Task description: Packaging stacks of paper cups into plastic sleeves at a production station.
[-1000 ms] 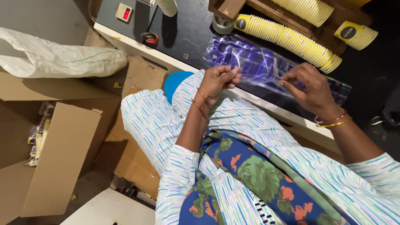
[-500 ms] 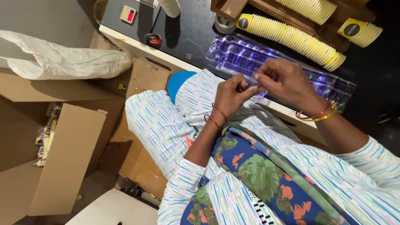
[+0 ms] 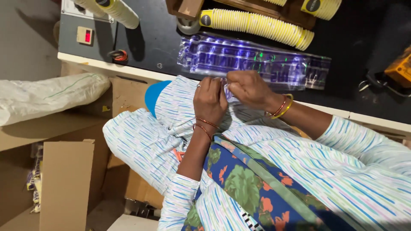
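My left hand (image 3: 209, 100) and my right hand (image 3: 252, 89) meet just in front of the table edge. Both pinch a small piece of clear plastic bag (image 3: 227, 90), most of which is hidden by the fingers. My left wrist carries thin red bangles, and my right wrist has red and yellow ones. Just beyond the hands, a flat stack of clear plastic sleeves with purple print (image 3: 257, 62) lies on the dark table (image 3: 364, 51).
Long stacks of yellow paper cups (image 3: 257, 25) lie behind the sleeves, with another stack (image 3: 117, 10) at the top left. A grey control box with a red switch (image 3: 84, 36) is at the left. Cardboard boxes (image 3: 64, 184) and a white sack (image 3: 47, 96) fill the floor on the left.
My two hands were apart on the purple-printed sleeves. They have come together and drawn back toward my body, now pinching clear plastic between them.
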